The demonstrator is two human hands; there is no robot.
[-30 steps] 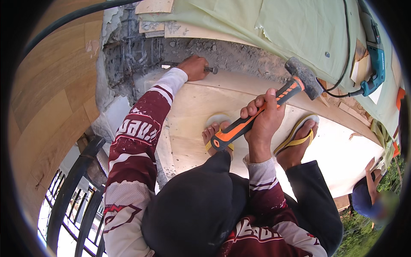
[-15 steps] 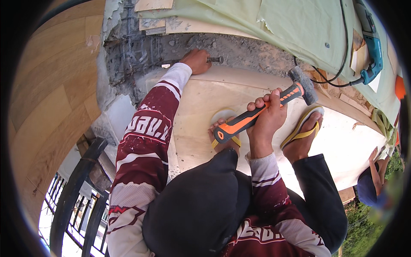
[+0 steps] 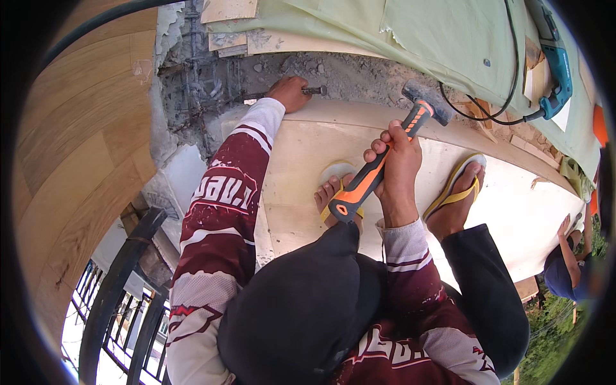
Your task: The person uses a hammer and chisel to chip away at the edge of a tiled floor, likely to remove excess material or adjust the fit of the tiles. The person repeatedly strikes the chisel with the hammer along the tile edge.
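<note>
Gripping a hammer [image 3: 369,176] firmly in the right hand [image 3: 399,170], with fingers and thumb curled fully round a black-and-orange handle, ridged near the neck and tipped by a blocky, rough grey head slanting up to the right. Clasping a dark metal chisel [image 3: 314,91] in the left hand [image 3: 290,94], closed to a fist around the shaft, with the blunt end jutting out to the right, well apart from the hammer. Keeping the chisel low along the near side of a ragged trench [image 3: 359,77] of crumbled grey concrete and dust, with exposed rods [image 3: 194,83] at the left.

Dressed in maroon-and-white sleeves [image 3: 221,192], mesh-like at the cuffs, and a smooth black cap [image 3: 295,314]. Planted in 2 yellow-strapped sandals [image 3: 462,196] on flat, pale boards [image 3: 289,167], beneath the raised hammer. Flanked at left by a wood-grained surface [image 3: 96,141] and a black railing [image 3: 119,289]; backed by a creased, pale-green sheet [image 3: 449,38], with a teal power tool [image 3: 557,77] and looping black cord [image 3: 515,58] at upper right. Accompanied at the far right by another person [image 3: 564,269], partly blurred.
</note>
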